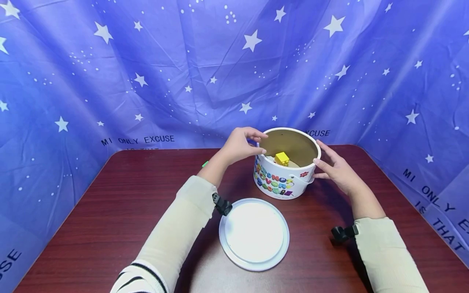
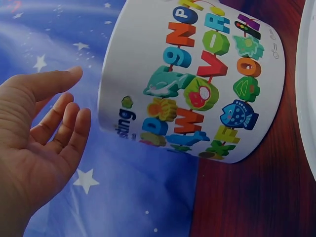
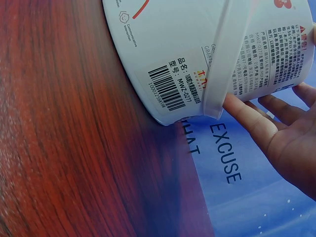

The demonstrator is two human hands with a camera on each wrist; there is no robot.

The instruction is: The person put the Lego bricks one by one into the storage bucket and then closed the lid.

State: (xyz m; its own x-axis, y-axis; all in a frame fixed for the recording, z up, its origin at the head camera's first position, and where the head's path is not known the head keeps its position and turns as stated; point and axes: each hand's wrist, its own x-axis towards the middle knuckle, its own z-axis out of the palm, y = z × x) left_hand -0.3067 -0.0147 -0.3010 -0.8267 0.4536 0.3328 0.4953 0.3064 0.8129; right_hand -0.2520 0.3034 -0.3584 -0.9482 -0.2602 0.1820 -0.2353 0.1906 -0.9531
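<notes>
A white round bucket printed with colourful letters and pictures stands upright and lidless. Inside it lies a yellow block, with paler pieces partly hidden by the rim. My left hand hovers at the bucket's left rim, fingers loosely bent; the left wrist view shows a gap between that hand and the bucket wall. On the opposite side my right hand touches the bucket with fingers spread. From the right wrist, a fingertip of this hand rests by the white handle.
A round white lid lies flat on the dark red wooden table in front of the bucket. Behind my left wrist a small green piece shows. A blue star-printed curtain hangs close behind the table.
</notes>
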